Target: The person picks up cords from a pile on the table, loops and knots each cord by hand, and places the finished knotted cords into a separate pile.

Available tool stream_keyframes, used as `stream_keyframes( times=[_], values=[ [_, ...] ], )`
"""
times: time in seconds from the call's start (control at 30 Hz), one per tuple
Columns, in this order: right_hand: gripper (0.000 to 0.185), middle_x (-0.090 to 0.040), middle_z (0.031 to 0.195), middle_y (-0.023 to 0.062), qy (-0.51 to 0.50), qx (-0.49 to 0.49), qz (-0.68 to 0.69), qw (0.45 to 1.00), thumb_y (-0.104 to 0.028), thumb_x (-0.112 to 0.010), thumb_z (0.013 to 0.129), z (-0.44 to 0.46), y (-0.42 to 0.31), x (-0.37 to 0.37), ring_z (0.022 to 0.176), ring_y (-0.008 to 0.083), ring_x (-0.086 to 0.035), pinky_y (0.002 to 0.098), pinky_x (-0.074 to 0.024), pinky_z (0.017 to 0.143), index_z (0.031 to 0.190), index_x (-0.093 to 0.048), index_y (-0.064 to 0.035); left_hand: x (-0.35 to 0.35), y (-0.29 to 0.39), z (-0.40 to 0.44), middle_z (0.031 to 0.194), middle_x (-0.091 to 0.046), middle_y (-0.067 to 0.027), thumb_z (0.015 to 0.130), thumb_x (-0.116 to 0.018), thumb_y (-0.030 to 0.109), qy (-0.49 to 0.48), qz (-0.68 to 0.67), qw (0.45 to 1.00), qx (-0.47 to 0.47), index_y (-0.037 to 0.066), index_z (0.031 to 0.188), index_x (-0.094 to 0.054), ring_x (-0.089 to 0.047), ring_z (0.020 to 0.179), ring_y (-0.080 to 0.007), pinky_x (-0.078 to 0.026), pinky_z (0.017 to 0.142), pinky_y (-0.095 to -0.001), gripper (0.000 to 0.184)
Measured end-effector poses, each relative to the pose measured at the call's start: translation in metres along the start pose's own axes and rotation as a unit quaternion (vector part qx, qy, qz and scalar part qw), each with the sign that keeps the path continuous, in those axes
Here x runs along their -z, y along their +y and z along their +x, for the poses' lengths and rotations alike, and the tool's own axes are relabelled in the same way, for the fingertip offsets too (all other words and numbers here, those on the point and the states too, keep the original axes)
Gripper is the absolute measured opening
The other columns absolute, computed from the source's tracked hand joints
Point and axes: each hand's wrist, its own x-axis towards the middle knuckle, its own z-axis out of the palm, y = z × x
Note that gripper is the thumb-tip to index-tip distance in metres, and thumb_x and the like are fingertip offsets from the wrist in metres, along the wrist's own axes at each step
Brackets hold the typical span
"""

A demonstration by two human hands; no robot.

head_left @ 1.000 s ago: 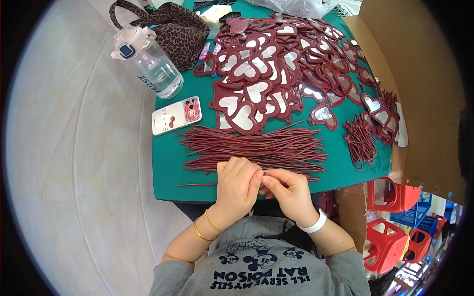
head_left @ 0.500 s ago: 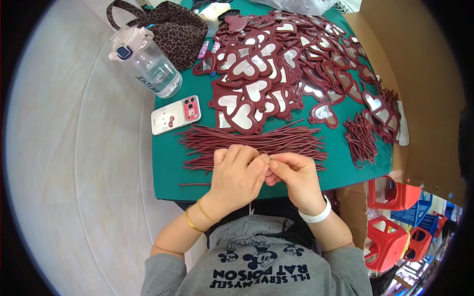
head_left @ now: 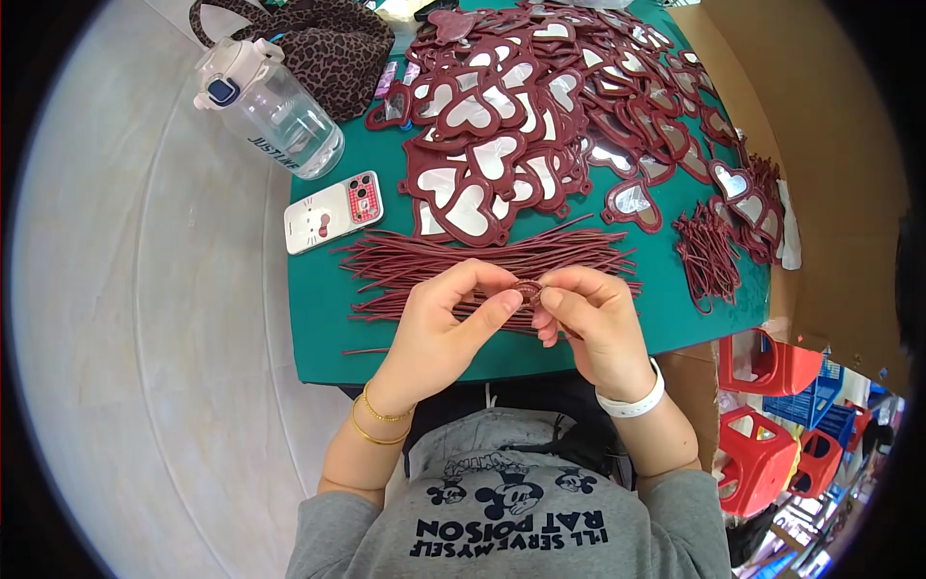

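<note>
Pinched between the fingertips of my left hand [head_left: 446, 318] and my right hand [head_left: 600, 323] is a dark red cord [head_left: 527, 289], bent into a small loop. Fingers cover most of it. Both hands are closed and close together above a bundle of straight dark red cords [head_left: 405, 261] lying across the green table [head_left: 323, 333]. Beyond the bundle is a large pile of dark red heart-shaped pieces [head_left: 470, 210] with white or shiny centres. Off to the right sits a heap of looped dark red cords [head_left: 706, 259].
On the left are a white phone [head_left: 318, 220], a clear water bottle [head_left: 285, 121] and a leopard-print bag [head_left: 338, 58]. A cardboard sheet [head_left: 820, 193] stands along the right edge. Red stools [head_left: 757, 463] and a blue crate [head_left: 815, 396] are beyond the table at lower right.
My left hand has turned and its fingers have opened out from a fist into a pinch. The cord now shows as a loop between the hands. The view has shifted slightly.
</note>
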Motion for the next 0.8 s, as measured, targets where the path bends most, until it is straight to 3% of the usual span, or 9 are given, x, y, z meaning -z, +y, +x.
stream_keyframes(
  times=[0.13, 0.27, 0.4, 0.5, 0.67, 0.8],
  values=[
    [0.014, -0.070, 0.081, 0.0071, 0.004, 0.026, -0.067, 0.997, -0.004, -0.066, 0.092, -0.002, -0.001, -0.001, 0.068, 0.0126, -0.065, 0.0235, -0.0519, 0.060, 0.105, -0.068, 0.0014, -0.004, 0.002, -0.001, 0.095, -0.072, -0.0083, 0.093, -0.070, 0.013, 0.024, -0.010, 0.999, 0.031, -0.003, 0.101, -0.068, -0.065, 0.088, -0.0137, -0.051, 0.085, -0.0300, 0.018],
    [0.014, -0.070, 0.082, 0.0056, 0.033, 0.108, -0.116, 0.987, -0.002, -0.068, 0.091, 0.001, 0.006, -0.006, 0.070, 0.0116, -0.065, 0.0225, -0.0512, 0.061, 0.104, -0.069, 0.0009, -0.007, -0.003, -0.007, 0.096, -0.072, -0.0080, 0.095, -0.067, 0.011, 0.046, 0.104, 0.993, -0.004, -0.003, 0.102, -0.069, -0.064, 0.093, -0.0108, -0.052, 0.084, -0.0275, 0.016],
    [0.014, -0.070, 0.085, 0.0042, 0.054, 0.179, -0.138, 0.973, 0.001, -0.069, 0.090, 0.004, 0.009, -0.007, 0.071, 0.0102, -0.064, 0.0223, -0.0508, 0.063, 0.103, -0.069, 0.0016, -0.013, -0.002, -0.010, 0.096, -0.072, -0.0064, 0.096, -0.067, 0.014, 0.066, -0.053, 0.996, 0.029, -0.001, 0.106, -0.070, -0.064, 0.090, -0.0108, -0.050, 0.088, -0.0281, 0.019],
    [0.013, -0.070, 0.089, 0.0044, 0.025, 0.285, -0.381, 0.879, 0.003, -0.067, 0.090, 0.002, -0.001, -0.004, 0.075, 0.0094, -0.063, 0.0233, -0.0514, 0.067, 0.102, -0.070, 0.0030, 0.000, -0.014, -0.008, 0.100, -0.071, -0.0053, 0.097, -0.065, 0.016, 0.017, -0.181, 0.978, 0.103, 0.000, 0.109, -0.071, -0.062, 0.089, -0.0106, -0.049, 0.087, -0.0272, 0.021],
    [0.012, -0.069, 0.090, 0.0053, -0.010, 0.250, -0.287, 0.925, 0.004, -0.066, 0.090, 0.007, 0.003, -0.004, 0.077, 0.0099, -0.063, 0.0237, -0.0512, 0.070, 0.102, -0.069, 0.0045, 0.010, -0.037, 0.006, 0.104, -0.070, -0.0044, 0.097, -0.065, 0.015, -0.079, -0.352, 0.915, 0.182, -0.001, 0.107, -0.071, -0.060, 0.091, -0.0102, -0.048, 0.086, -0.0277, 0.020],
    [0.013, -0.070, 0.090, 0.0065, -0.031, 0.171, -0.209, 0.962, 0.005, -0.066, 0.090, 0.008, 0.005, -0.004, 0.078, 0.0111, -0.064, 0.0242, -0.0511, 0.071, 0.102, -0.069, 0.0051, 0.020, -0.040, 0.011, 0.111, -0.067, -0.0089, 0.095, -0.067, 0.013, -0.139, -0.294, 0.942, 0.085, -0.001, 0.101, -0.071, -0.061, 0.100, -0.0166, -0.048, 0.091, -0.0331, 0.016]
  ],
)
